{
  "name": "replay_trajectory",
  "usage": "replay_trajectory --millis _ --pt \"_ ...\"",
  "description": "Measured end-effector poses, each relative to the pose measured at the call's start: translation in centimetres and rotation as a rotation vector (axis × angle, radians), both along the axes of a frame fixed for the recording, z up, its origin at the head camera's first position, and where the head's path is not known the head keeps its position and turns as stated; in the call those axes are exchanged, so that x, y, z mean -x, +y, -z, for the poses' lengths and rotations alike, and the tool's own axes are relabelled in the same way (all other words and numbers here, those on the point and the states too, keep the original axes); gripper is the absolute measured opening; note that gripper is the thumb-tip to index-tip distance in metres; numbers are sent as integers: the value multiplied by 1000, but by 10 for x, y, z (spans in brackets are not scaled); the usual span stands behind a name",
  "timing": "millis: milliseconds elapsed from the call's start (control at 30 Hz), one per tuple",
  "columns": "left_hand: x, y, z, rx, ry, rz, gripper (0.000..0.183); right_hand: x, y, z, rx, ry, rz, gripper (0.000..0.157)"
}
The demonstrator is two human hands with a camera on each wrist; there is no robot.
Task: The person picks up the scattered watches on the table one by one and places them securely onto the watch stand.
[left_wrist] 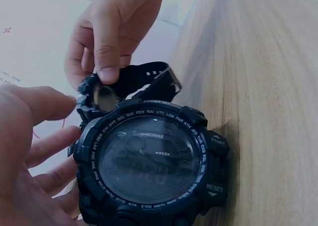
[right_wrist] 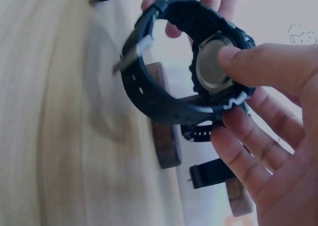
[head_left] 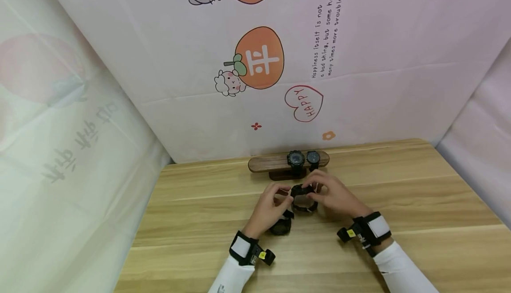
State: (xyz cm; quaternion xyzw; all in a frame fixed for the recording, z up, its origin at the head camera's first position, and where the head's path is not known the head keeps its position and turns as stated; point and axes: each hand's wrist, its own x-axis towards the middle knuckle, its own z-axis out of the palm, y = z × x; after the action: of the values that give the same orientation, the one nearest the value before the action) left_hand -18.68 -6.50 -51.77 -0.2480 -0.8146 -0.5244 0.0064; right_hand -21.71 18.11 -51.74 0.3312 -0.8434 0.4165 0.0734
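My right hand (head_left: 337, 195) pinches a black digital-style sport watch (right_wrist: 213, 67), its thumb pressed on the round metal case back. The strap is buckled into a loop, as the right wrist view shows. My left hand (head_left: 263, 211) is at the left side of that watch, fingers spread and loosely bent, fingertips right beside its case. Below the left hand, a second black watch (head_left: 281, 226) lies on the table; its round face (left_wrist: 149, 161), with city codes round the bezel, fills much of the left wrist view.
A dark wooden watch stand (head_left: 265, 164) stands at the back of the table by the printed cloth wall (head_left: 191, 124). Two black watches, a larger one (head_left: 296, 158) and a smaller one (head_left: 313, 157), hang on its right half. The wood-grain table (head_left: 191, 231) extends around both hands.
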Motion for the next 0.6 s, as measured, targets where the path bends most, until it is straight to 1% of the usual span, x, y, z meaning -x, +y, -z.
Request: replay_trajectory --millis 33,67,100,133,267,333,600 --pt "1 0 3 -2 -7 3 34 0 -1 -2 4 21 2 29" --pt "2 -1 2 -6 -11 7 35 0 -2 -4 12 46 -2 30" --pt "0 -1 -1 -15 -15 13 36 0 -3 -6 15 69 -5 30" --pt "1 -1 -1 -20 -21 17 38 0 -4 -8 25 91 -7 31" --pt "2 1 0 -16 -42 11 43 -1 -9 -15 39 138 -24 31" --pt "6 1 7 -8 -47 5 47 -2 -11 -17 39 142 -31 30" --pt "5 1 5 4 -48 -10 54 -3 -14 -21 47 169 -49 28"
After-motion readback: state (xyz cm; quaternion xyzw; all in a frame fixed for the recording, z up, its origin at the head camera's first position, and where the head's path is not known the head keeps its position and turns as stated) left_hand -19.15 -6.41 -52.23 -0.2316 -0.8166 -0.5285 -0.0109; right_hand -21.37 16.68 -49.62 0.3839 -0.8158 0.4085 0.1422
